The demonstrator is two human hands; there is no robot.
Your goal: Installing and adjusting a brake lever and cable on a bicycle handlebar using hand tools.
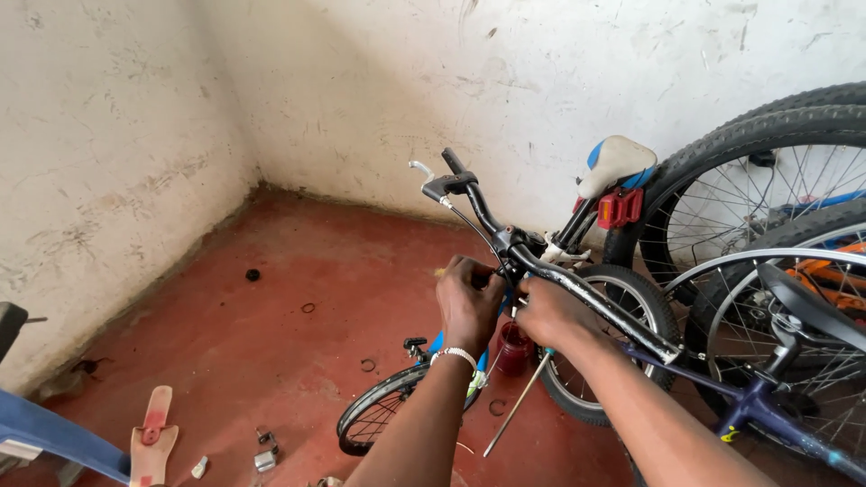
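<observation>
A small blue child's bicycle stands in front of me with black handlebars [541, 271] running from upper left to lower right. My left hand [467, 298], with a white beaded bracelet on the wrist, is closed around something small at the stem [516, 242] under the bar. My right hand [552, 311] is closed against the bar beside the stem, fingers curled under it. A long thin metal rod with a blue collar [516, 406] hangs down below my right hand. The bike's front wheel [383, 415] rests on the red floor. Its white and blue saddle [616, 162] sits behind.
Larger bicycle wheels [767, 180] lean on the white wall at right, with a purple frame [776, 415] close by. A red container [514, 350] stands under the bar. Small rings, nuts and metal parts [264, 458] lie scattered on the floor. A blue object [54, 433] sits at lower left.
</observation>
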